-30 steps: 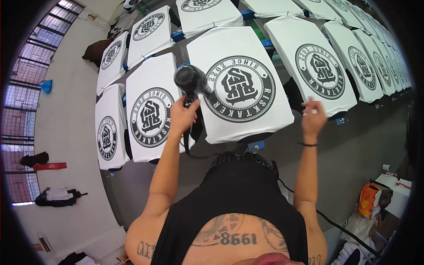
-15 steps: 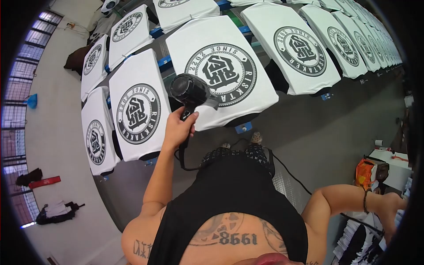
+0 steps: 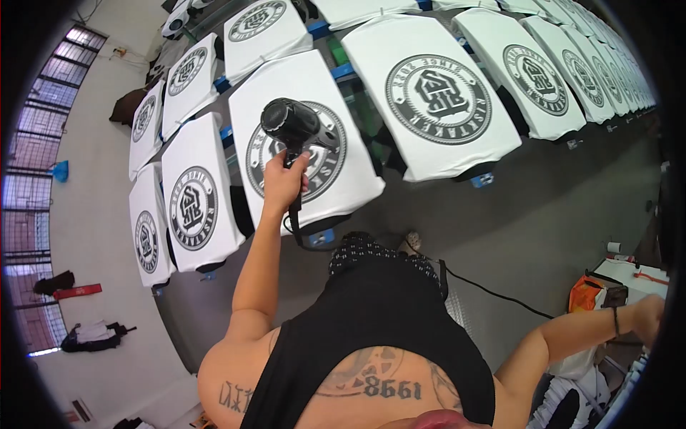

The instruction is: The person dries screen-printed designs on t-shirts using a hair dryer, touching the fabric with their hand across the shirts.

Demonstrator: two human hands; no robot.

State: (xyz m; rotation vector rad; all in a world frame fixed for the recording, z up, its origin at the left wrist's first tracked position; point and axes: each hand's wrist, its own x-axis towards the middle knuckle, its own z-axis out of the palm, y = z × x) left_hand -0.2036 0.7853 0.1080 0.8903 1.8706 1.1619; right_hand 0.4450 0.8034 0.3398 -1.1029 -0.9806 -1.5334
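My left hand (image 3: 284,182) is closed around the handle of a black hair dryer (image 3: 289,123). The dryer is held above a white T-shirt (image 3: 355,187) stretched over a flat board, its nozzle pointing to the right over the round black print (image 3: 327,166). Part of that print is hidden behind the dryer and my hand. A black cord hangs from the handle towards my waist. Out at the far right edge, my right hand (image 3: 649,319) is held away from my body; its fingers are cut off by the dark rim of the view.
More white T-shirts with the same print lie on boards to the left (image 3: 193,207) and right (image 3: 438,100), in long rows. Blue brackets (image 3: 483,180) stick out beneath the boards. A black cord (image 3: 493,292) crosses the grey floor. An orange bag (image 3: 586,293) stands at the right.
My left hand has moved the dryer from the shirt's lower left part further up over its print. The view has shifted, so the shirts appear further left and lower.
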